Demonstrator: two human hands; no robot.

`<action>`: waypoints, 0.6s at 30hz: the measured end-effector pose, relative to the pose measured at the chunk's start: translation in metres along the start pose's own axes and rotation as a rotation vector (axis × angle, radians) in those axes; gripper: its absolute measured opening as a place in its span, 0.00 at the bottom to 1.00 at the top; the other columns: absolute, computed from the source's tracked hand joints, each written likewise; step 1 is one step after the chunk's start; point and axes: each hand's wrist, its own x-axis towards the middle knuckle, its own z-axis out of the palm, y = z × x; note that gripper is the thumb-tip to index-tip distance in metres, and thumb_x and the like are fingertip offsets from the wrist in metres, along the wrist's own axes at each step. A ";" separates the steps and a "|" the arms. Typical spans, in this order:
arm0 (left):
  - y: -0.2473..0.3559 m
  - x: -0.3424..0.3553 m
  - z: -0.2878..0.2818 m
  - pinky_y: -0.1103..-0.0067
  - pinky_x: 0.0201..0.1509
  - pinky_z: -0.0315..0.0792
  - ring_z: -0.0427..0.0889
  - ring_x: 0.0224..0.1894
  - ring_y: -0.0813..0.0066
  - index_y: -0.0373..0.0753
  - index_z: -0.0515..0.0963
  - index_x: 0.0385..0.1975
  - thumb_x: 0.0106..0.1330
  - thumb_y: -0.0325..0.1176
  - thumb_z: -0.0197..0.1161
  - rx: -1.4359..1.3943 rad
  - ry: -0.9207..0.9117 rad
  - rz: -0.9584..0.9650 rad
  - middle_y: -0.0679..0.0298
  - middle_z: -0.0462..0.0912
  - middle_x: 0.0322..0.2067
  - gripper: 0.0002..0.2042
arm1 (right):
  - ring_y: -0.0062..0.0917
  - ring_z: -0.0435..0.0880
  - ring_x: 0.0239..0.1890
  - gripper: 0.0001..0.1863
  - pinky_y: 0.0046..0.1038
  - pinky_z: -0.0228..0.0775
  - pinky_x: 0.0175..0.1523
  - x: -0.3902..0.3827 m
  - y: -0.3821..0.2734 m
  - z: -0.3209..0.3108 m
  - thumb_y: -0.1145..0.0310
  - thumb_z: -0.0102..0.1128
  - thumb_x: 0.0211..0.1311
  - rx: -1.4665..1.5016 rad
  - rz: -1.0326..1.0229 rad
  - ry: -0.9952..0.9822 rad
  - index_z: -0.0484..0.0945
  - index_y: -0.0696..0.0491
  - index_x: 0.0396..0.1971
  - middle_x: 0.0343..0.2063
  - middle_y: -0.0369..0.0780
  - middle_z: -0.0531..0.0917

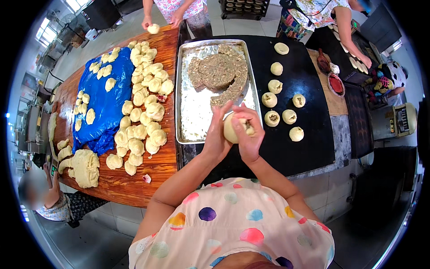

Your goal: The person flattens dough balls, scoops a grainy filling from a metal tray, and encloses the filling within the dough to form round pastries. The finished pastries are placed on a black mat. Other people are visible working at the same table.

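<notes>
My left hand (215, 134) and my right hand (250, 139) are cupped around a pale dough ball (230, 129), with its top gathered under my right fingers. Just beyond them is a metal tray (188, 130) holding a mound of speckled brown filling (210, 71). On the black board (309, 148) to the right sit several filled dough balls (272, 118), some with filling showing through the top. Many crimped dough pieces (154, 111) lie on the wooden table (112, 184) to the left.
A blue plastic sheet (103, 92) and a dough lump (85, 168) are at left. Co-workers work at the back (177, 13), back right (340, 27) and lower left (49, 206). A bowl of red paste (336, 84) stands at right, near trays.
</notes>
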 end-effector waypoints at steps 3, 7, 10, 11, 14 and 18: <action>0.000 0.003 -0.015 0.68 0.67 0.66 0.70 0.63 0.62 0.37 0.60 0.67 0.75 0.59 0.33 -0.100 -0.013 -0.062 0.54 0.69 0.61 0.33 | 0.35 0.76 0.55 0.19 0.37 0.67 0.61 0.009 -0.020 -0.009 0.66 0.73 0.51 -0.167 -0.137 -0.340 0.77 0.50 0.42 0.51 0.44 0.78; -0.003 0.009 -0.006 0.71 0.67 0.65 0.71 0.62 0.66 0.36 0.59 0.67 0.75 0.61 0.32 0.103 -0.084 -0.123 0.55 0.69 0.61 0.35 | 0.32 0.78 0.51 0.10 0.34 0.67 0.60 -0.001 -0.017 -0.012 0.73 0.67 0.56 -0.096 -0.047 -0.185 0.75 0.54 0.36 0.47 0.44 0.80; -0.001 0.008 0.006 0.67 0.70 0.61 0.69 0.64 0.62 0.37 0.60 0.67 0.75 0.60 0.29 0.055 -0.084 -0.040 0.53 0.68 0.63 0.35 | 0.29 0.80 0.48 0.08 0.34 0.66 0.62 0.001 -0.015 -0.009 0.80 0.63 0.58 0.024 0.005 0.007 0.73 0.55 0.31 0.41 0.43 0.81; -0.005 0.002 0.010 0.66 0.70 0.61 0.69 0.64 0.61 0.37 0.61 0.67 0.75 0.60 0.29 0.021 -0.023 0.031 0.52 0.68 0.63 0.34 | 0.29 0.80 0.48 0.08 0.35 0.66 0.62 -0.002 -0.013 -0.006 0.80 0.63 0.58 0.050 0.010 0.093 0.73 0.55 0.32 0.41 0.43 0.81; -0.023 0.007 -0.006 0.62 0.70 0.61 0.69 0.64 0.58 0.36 0.63 0.65 0.77 0.56 0.32 -0.069 0.009 0.039 0.50 0.69 0.61 0.31 | 0.35 0.77 0.54 0.16 0.44 0.62 0.66 -0.014 0.008 -0.001 0.72 0.70 0.55 -0.098 -0.164 0.020 0.72 0.54 0.40 0.47 0.48 0.79; -0.009 0.012 -0.013 0.64 0.66 0.67 0.74 0.60 0.60 0.36 0.66 0.62 0.77 0.53 0.37 -0.057 -0.033 -0.174 0.52 0.73 0.57 0.28 | 0.42 0.72 0.62 0.27 0.45 0.60 0.67 -0.001 -0.023 -0.024 0.66 0.76 0.49 -0.208 -0.120 -0.290 0.71 0.53 0.47 0.57 0.52 0.74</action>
